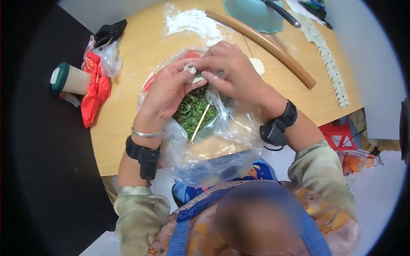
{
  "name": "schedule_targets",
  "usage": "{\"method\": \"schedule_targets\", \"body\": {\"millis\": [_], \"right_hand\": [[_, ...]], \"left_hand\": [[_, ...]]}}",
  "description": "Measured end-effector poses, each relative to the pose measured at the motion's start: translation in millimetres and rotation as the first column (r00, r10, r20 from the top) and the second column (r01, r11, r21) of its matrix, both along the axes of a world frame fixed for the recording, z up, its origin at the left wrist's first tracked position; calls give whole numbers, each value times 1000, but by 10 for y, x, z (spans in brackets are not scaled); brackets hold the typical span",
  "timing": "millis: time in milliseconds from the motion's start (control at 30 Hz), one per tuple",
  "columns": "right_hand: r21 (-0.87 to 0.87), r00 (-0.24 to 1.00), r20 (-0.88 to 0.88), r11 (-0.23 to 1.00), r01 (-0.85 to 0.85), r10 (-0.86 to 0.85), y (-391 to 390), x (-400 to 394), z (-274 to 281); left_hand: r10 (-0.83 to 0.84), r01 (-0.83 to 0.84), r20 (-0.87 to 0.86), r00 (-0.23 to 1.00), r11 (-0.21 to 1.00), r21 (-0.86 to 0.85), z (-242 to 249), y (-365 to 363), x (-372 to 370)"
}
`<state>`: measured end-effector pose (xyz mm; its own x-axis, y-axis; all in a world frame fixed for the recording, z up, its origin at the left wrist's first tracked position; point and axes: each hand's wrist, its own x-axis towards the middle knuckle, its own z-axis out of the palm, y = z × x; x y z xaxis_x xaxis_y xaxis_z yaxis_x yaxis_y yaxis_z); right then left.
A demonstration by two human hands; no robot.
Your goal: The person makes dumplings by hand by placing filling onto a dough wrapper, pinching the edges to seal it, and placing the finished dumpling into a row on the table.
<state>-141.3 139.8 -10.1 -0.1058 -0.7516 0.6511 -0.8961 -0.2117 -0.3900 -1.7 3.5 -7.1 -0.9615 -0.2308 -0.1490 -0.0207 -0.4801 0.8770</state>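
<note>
A small round dumpling wrapper point(195, 79) with a bit of green filling is held between my two hands, over the bag. My left hand point(167, 87) cradles it from the left, fingers curled, thumb at its edge. From the right, my right hand point(232, 70) pinches the wrapper's rim with thumb and fingers. Right below them, chopped green leaves point(188, 113) fill a clear plastic bag point(232, 123), and a light stick point(200, 122) lies across the leaves. A flat round of dough point(257, 66) rests on the table beside my right hand.
A wooden rolling pin point(265, 47) lies diagonally beyond my right hand. White flour point(192, 23) covers the far table. Behind are a blue-green glass board point(252, 17) and a black handle point(282, 13). Small pale folded pieces point(326, 57) line the right edge; a cup point(74, 80) stands left.
</note>
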Motion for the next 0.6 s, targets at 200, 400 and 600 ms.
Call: {"method": "schedule_targets", "body": {"millis": [200,400,600], "right_hand": [[3,983,155,995,-102,100,17,-58,-57],[6,985,94,990,-143,142,42,-31,-27],[-30,995,-18,995,-96,96,31,19,-43]], "left_hand": [[-22,22,61,998,1000,-6,-49,-80,85],[9,-10,37,999,1000,27,-19,-100,126],[47,-42,-56,997,995,92,43,1,117]]}}
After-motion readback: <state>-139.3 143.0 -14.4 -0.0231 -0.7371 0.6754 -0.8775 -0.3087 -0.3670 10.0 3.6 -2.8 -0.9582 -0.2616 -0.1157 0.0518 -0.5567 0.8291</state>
